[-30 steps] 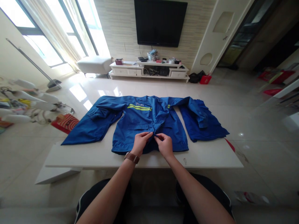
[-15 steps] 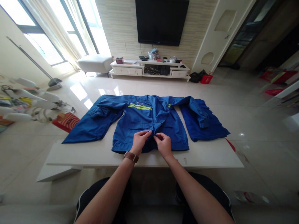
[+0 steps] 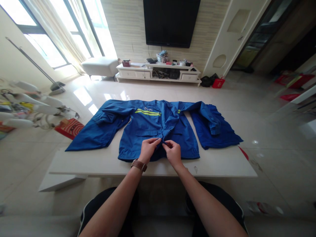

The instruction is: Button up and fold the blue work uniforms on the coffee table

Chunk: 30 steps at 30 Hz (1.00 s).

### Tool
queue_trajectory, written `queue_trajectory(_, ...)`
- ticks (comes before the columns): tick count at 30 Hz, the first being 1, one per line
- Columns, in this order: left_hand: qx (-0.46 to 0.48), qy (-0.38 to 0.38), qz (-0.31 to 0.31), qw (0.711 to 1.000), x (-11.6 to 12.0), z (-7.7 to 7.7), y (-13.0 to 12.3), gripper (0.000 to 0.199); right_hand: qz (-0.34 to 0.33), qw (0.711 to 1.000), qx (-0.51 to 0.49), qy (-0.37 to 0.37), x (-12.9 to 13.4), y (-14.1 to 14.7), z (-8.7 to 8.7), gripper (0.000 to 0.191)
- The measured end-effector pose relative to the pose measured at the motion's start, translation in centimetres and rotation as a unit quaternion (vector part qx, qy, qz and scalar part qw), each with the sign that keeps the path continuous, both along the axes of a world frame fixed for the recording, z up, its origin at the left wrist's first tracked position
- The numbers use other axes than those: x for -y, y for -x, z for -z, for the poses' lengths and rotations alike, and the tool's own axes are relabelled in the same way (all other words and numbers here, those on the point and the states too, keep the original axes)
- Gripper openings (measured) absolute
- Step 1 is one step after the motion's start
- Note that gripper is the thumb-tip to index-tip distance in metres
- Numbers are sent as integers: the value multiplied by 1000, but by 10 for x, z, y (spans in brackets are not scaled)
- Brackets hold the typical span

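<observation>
A blue work jacket (image 3: 145,126) with a yellow reflective stripe lies spread front side up on a white table (image 3: 98,166). My left hand (image 3: 148,148), a brown watch on its wrist, pinches the jacket's front edge low at the middle. Close beside it, my right hand (image 3: 173,152) pinches the other front edge, fingertips almost meeting the left ones. Whatever fastener lies between the fingers is hidden. One sleeve hangs out to the left, while the other is bent on the right over more blue cloth (image 3: 227,135).
A red patterned bag (image 3: 70,127) and a sewing machine thread stand with white cones (image 3: 18,123) are at the left. Beyond the table stand a white TV cabinet (image 3: 135,74), a grey bench (image 3: 100,66) and a red bag (image 3: 218,82). A television (image 3: 171,23) hangs on the wall.
</observation>
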<state>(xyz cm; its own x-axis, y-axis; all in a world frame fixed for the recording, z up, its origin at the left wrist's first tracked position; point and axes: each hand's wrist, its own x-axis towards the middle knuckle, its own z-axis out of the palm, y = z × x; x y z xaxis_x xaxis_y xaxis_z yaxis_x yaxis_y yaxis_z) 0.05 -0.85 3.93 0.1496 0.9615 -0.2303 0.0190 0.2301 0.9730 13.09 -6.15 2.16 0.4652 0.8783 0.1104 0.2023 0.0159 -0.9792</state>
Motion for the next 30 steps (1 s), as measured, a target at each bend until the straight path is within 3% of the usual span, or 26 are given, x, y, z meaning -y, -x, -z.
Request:
queue_trajectory(10,-6,-18,12,1000,2,1,0,46,-10,1000,14,15,1,0,1,25)
queue_trajectory(30,-133,-135,40,981,1,2,1,23,-37,998,39,23,1,-1,10,25)
